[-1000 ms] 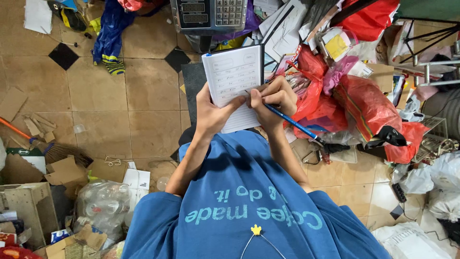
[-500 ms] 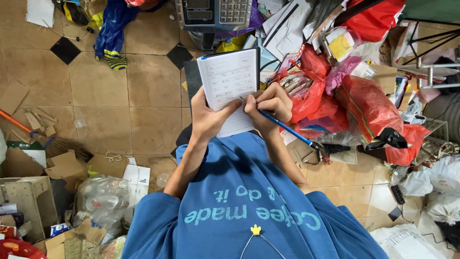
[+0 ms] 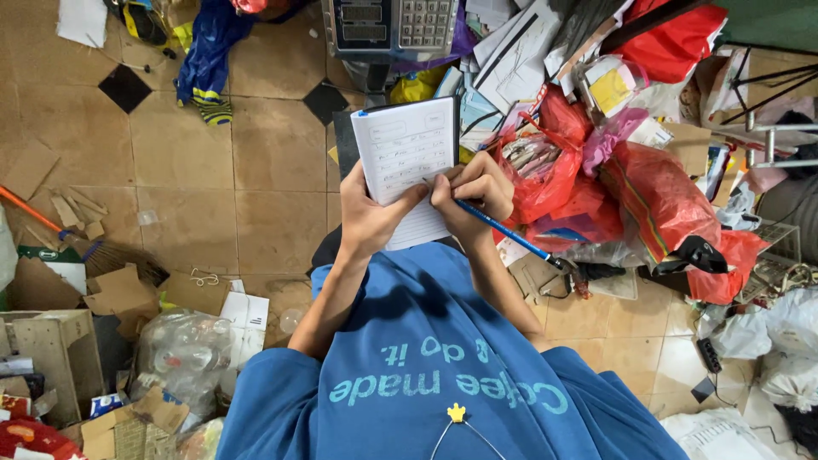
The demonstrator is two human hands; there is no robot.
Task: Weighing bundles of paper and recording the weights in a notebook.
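Two hands share one small job at chest height. The right hand has its fingers pinched together around a slim blue plastic pen, gripped low near the tip, so that the long barrel runs out past the wrist, down and to the right. The tip itself is hidden behind the knuckles, though it seems to meet the paper about midway down the page. The left hand is clamped on a small white lined notebook, thumb across the lower front of the page and the other fingers out of sight behind it. The notebook stands nearly upright, leaning a little, with its lower edge buried between the two hands and its blue-tipped upper corner free above them.

Writing well here probably calls for the left hand to hold the page stiff against the pen's pressure, since nothing solid backs the paper, and for short, light strokes from the right fingers.

Beyond the hands lies a tan tiled floor scattered with torn brown cardboard scraps. Red plastic bags stuffed with paper heap up on the right, and a grey weighing scale with a keypad sits at the top.
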